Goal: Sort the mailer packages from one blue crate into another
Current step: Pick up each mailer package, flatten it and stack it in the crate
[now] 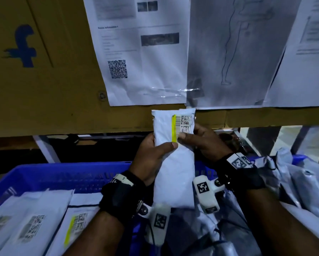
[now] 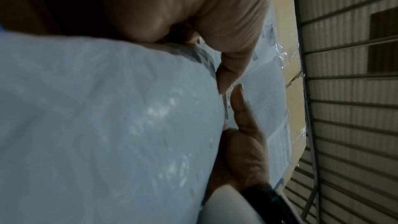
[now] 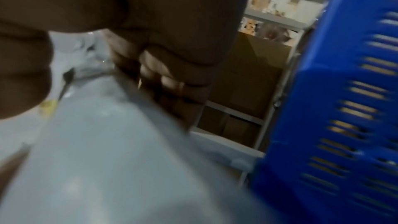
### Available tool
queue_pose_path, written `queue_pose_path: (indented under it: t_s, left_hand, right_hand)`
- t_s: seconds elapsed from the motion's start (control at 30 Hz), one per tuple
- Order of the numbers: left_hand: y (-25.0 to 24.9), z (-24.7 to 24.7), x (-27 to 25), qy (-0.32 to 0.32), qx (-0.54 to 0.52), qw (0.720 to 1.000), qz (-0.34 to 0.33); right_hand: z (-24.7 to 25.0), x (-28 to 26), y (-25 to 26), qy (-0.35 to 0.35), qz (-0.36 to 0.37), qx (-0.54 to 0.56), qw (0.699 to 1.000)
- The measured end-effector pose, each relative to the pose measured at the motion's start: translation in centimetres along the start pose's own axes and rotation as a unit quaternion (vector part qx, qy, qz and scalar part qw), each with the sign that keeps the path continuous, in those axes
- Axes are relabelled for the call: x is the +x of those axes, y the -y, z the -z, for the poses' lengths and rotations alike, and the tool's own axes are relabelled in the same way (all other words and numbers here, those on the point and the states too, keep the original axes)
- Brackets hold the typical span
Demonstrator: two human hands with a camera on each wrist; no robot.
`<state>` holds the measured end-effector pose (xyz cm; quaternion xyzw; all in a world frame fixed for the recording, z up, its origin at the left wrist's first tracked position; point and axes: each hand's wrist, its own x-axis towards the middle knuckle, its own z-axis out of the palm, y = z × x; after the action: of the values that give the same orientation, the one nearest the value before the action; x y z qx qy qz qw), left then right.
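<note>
Dim storage space, with cardboard standing like a wall behind the work place and printed sheets taped on it. A shelf frame with brown boxes shows behind in the right wrist view.

Nearest to the person, low on the left, is a blue crate. Flat white mailers lie in it side by side, labels up; one label has a yellow strip. Its far wall stands free above them. On the right is a second blue crate; only a bit of its rim shows, because crumpled grey-white bags are heaped above the edge. In the right wrist view its slotted wall stands close beside the hand.

Between the two crates, raised in the air, is one white mailer, held upright and clear of both. Its top edge reaches up in front of the lower edge of the cardboard and the taped sheets. Its label with a yellow strip is near the top, facing the person.

The left hand grips the mailer on its left side, the thumb across the front below the label, the fingers wrapped behind. The right hand holds the right edge higher up, the thumb pressing on the label, the fingers curled behind the pack. Both wrists carry black straps with white marker blocks.
</note>
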<state>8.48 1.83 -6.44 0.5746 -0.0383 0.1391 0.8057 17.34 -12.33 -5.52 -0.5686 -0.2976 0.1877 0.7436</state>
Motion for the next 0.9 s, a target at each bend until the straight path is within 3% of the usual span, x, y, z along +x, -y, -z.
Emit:
queue_pose_path:
  t_s: [0.1, 0.3, 0.5, 0.9]
  left_hand:
    - [0.3, 0.4, 0.3, 0.001, -0.013, 1.000, 0.001]
    - [0.9, 0.6, -0.3, 0.006, -0.065, 0.998, -0.006]
    - [1.1, 0.2, -0.7, -0.043, -0.097, 0.994, -0.029]
    - [1.1, 1.2, -0.5, -0.087, -0.122, 0.986, -0.076]
  right_hand:
    - [-0.2, -0.9, -0.9, 0.038, -0.005, -0.037, 0.999]
    - [-0.3, -1.4, -1.0, 0.052, 0.002, -0.094, 0.994]
    - [-0.3, -1.7, -1.2, 0.084, -0.007, -0.191, 0.978]
    - [-1.0, -2.1, -1.2, 0.121, -0.026, -0.235, 0.964]
